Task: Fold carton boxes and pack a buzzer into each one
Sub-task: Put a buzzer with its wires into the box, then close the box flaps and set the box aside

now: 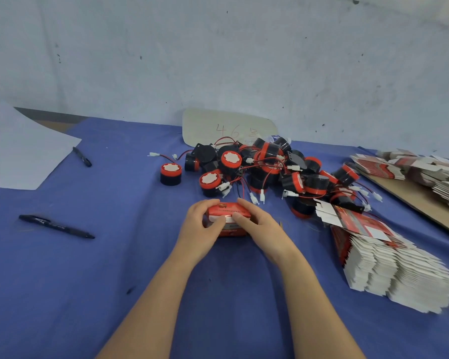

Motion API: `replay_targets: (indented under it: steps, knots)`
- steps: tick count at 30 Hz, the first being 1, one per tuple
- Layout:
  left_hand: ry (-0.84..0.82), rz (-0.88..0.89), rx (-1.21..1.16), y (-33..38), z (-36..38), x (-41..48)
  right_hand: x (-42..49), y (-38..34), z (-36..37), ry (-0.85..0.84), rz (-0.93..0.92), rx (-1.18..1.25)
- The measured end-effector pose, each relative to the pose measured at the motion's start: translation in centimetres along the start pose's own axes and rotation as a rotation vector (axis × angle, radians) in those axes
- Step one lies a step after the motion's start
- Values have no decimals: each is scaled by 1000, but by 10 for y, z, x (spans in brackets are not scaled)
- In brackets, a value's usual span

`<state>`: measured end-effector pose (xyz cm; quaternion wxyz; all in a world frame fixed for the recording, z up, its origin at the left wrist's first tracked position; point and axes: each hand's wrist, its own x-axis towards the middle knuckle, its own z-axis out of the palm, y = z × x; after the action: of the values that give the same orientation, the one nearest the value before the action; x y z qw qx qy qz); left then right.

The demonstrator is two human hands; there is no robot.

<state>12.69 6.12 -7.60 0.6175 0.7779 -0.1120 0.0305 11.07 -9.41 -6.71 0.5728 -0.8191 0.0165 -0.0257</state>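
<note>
- Red carton box (228, 218) is dead centre of the frame, down at the blue desk (114, 268), with its long axis running left to right.
- Left grip (201, 225) is wrapped round the left end and right grip (258, 225) round the right end. Both thumbs are on the white flap on the near side.
- So I reckon the tuck goes near side inward, with both grips equally close.
- Buzzer pile (265, 167) is just above the box.
</note>
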Motion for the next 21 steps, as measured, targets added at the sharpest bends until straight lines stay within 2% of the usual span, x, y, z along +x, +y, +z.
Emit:
replay_targets:
  steps: [8,11,14,17,21]
  knots:
    - [73,2,-57,8,11,0,0,2,0,18,-10,16]
    - [137,-41,-105,12,17,0,1,1,2,28,-9,26]
    - [172,-135,-252,16,21,0,2,-1,4,61,1,28]
    - [165,-214,-387,21,18,0,3,-1,5,79,20,16]
    - [118,-241,-376,23,11,-1,4,-3,9,97,51,8]
